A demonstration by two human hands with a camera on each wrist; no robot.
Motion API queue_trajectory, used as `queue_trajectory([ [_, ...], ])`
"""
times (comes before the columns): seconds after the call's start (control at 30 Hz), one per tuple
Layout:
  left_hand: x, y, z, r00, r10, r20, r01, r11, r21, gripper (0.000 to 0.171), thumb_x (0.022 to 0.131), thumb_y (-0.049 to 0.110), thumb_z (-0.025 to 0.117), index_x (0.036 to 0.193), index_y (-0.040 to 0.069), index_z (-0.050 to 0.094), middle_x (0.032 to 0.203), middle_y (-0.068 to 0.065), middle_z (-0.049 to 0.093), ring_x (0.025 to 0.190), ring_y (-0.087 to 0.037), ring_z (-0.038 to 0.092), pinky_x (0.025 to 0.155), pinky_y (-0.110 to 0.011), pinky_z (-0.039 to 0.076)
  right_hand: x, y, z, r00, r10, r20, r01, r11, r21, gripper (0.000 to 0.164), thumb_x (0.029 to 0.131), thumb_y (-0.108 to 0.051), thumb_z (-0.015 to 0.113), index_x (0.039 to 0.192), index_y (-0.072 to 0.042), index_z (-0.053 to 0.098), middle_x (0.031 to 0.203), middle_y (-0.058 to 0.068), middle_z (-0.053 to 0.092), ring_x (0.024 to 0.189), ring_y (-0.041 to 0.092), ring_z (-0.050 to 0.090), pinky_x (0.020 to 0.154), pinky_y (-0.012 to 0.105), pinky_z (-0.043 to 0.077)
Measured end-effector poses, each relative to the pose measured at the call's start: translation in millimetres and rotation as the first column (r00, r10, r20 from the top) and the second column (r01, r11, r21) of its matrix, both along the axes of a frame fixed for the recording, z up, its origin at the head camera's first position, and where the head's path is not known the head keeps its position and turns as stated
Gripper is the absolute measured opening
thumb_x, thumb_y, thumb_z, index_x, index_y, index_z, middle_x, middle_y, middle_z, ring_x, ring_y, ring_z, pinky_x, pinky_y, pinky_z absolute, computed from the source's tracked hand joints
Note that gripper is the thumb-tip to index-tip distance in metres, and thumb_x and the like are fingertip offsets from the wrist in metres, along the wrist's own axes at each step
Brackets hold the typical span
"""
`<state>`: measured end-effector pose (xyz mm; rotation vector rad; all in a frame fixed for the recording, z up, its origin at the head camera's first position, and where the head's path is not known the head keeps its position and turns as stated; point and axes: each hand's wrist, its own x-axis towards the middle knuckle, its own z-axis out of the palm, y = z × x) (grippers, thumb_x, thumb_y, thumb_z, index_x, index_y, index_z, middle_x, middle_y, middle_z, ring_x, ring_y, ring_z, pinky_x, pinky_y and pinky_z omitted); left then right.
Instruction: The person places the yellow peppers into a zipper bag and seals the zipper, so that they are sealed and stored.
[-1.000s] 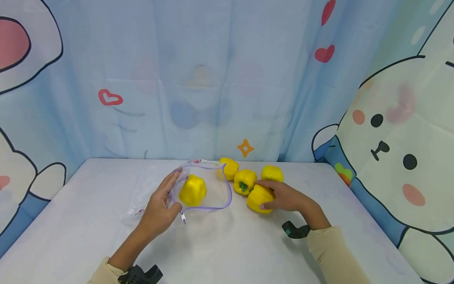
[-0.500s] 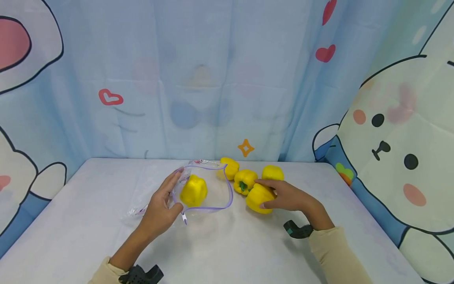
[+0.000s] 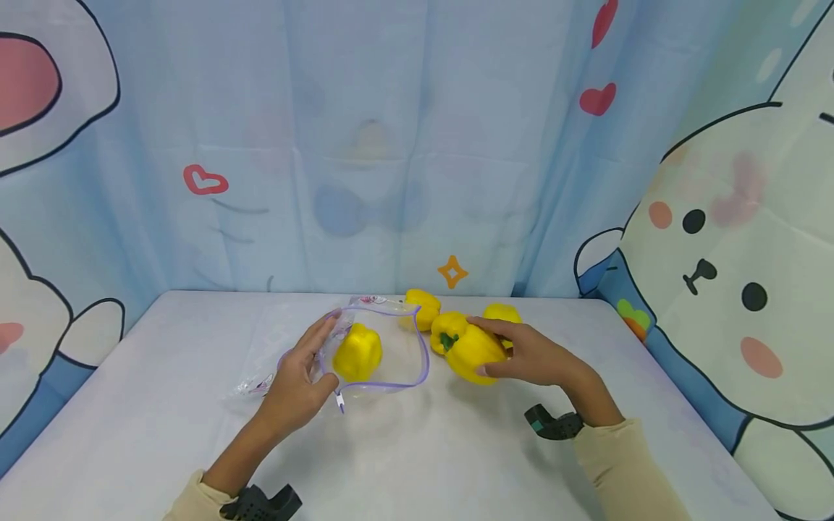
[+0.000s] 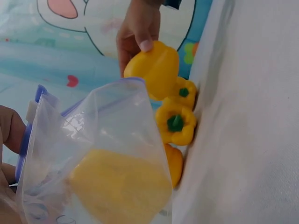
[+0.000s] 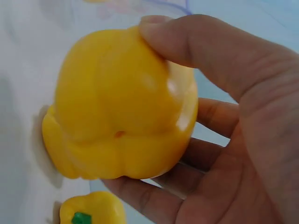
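Yellow pepper [image 3: 472, 356]: held above the surface [image 3: 417, 456], right of the bag [image 4: 100, 135]; glossy, lobed
Right hand [image 3: 531, 354]: wraps the pepper's sides, likely because it looks round and slick
Left hand [image 3: 293, 387]: grips the bag's purple-edged mouth, seemingly to keep limp, clear plastic wide
Bagged pepper [image 3: 357, 352]: lies inside, dulled by the plastic

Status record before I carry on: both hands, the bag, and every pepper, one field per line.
Left hand: holds the clear bag at its purple-edged mouth
Bag mouth: open
In bag: one yellow pepper
Right hand: grips a second pepper above the white table
Loose on table: three; stem-forward pepper, far pepper partly behind the bag, rightmost pepper partly behind the right hand
Pepper total: five
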<state>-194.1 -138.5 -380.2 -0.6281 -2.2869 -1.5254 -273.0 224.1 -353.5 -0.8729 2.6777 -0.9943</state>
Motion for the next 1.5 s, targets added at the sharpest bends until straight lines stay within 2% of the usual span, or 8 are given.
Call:
queue_trajectory([
  [0.27, 0.7, 1, -0.6, 1.000, -0.018, 0.022, 0.018, 1.000, -0.002, 0.075, 0.080, -0.015, 0.055, 0.150, -0.001, 0.031, 0.157, -0.002, 0.028, 0.145, -0.022, 0.022, 0.108, -0.033, 0.026, 7.9, -9, 8.1, 0.996, -0.004, -0.093, -0.007, 0.994, -0.112, 0.075, 0.082, -0.021, 0.077, 0.148, -0.013, 0.042, 0.143, 0.011, 0.045, 0.110, 0.028, 0.052, 0.088, 0.038, 0.054],
  [0.47, 1.5, 1, 0.1, 0.999, -0.017, 0.035, 0.017, 1.000, -0.008, 0.075, 0.080, -0.015, 0.054, 0.150, 0.000, 0.031, 0.157, -0.003, 0.027, 0.145, -0.022, 0.021, 0.109, -0.033, 0.025, 13.5, -13, 14.5, 0.994, -0.007, -0.105, -0.011, 0.986, -0.167, 0.075, 0.082, -0.019, 0.078, 0.148, -0.016, 0.042, 0.146, 0.009, 0.042, 0.114, 0.028, 0.052, 0.089, 0.036, 0.054],
  [0.57, 1.9, 2, -0.4, 0.999, -0.025, 0.045, 0.026, 1.000, -0.001, 0.075, 0.080, -0.015, 0.054, 0.150, 0.001, 0.031, 0.158, -0.004, 0.026, 0.145, -0.024, 0.020, 0.109, -0.035, 0.026, 17.8, -16, 17.4, 0.993, 0.000, -0.117, -0.023, 0.982, -0.189, 0.075, 0.082, -0.019, 0.078, 0.148, -0.015, 0.042, 0.146, 0.009, 0.042, 0.114, 0.028, 0.053, 0.088, 0.034, 0.054],
  [0.73, 3.1, 3, -1.2, 0.998, -0.015, 0.056, 0.015, 1.000, -0.011, 0.074, 0.081, -0.013, 0.055, 0.150, 0.001, 0.032, 0.158, -0.008, 0.024, 0.145, -0.030, 0.021, 0.107, -0.043, 0.028, 25.1, -22, 21.7, 0.989, 0.034, -0.145, -0.065, 0.974, -0.216, 0.075, 0.082, -0.019, 0.078, 0.148, -0.013, 0.043, 0.146, 0.008, 0.043, 0.114, 0.028, 0.052, 0.089, 0.037, 0.054],
  [1.03, 7.3, 9, -1.4, 0.996, 0.034, 0.077, -0.031, 0.999, -0.042, 0.071, 0.081, -0.010, 0.057, 0.148, 0.002, 0.036, 0.158, -0.010, 0.025, 0.144, -0.031, 0.021, 0.106, -0.041, 0.029, 33.7, -33, 23.3, 0.986, 0.094, -0.137, -0.122, 0.968, -0.219, 0.075, 0.082, -0.017, 0.078, 0.148, -0.014, 0.042, 0.145, 0.004, 0.044, 0.115, 0.025, 0.052, 0.089, 0.040, 0.054],
  [1.23, 9.5, 12, -1.1, 0.996, 0.037, 0.083, -0.034, 0.999, -0.036, 0.071, 0.081, -0.009, 0.058, 0.148, 0.004, 0.037, 0.158, -0.009, 0.025, 0.144, -0.031, 0.021, 0.106, -0.040, 0.030, 37.4, -39, 22.7, 0.988, 0.102, -0.112, -0.122, 0.973, -0.198, 0.076, 0.081, -0.020, 0.079, 0.147, -0.016, 0.043, 0.147, 0.000, 0.043, 0.121, 0.023, 0.050, 0.091, 0.044, 0.052],
  [1.5, 10.5, 15, -2.1, 0.998, 0.027, 0.057, -0.024, 0.998, -0.054, 0.073, 0.080, -0.008, 0.059, 0.148, 0.005, 0.039, 0.157, -0.006, 0.029, 0.143, -0.030, 0.024, 0.104, -0.046, 0.032, 41.2, -46, 22.3, 0.979, 0.153, -0.132, -0.176, 0.968, -0.178, 0.074, 0.080, -0.015, 0.078, 0.146, -0.012, 0.044, 0.146, 0.002, 0.045, 0.119, 0.021, 0.052, 0.089, 0.040, 0.054],
])
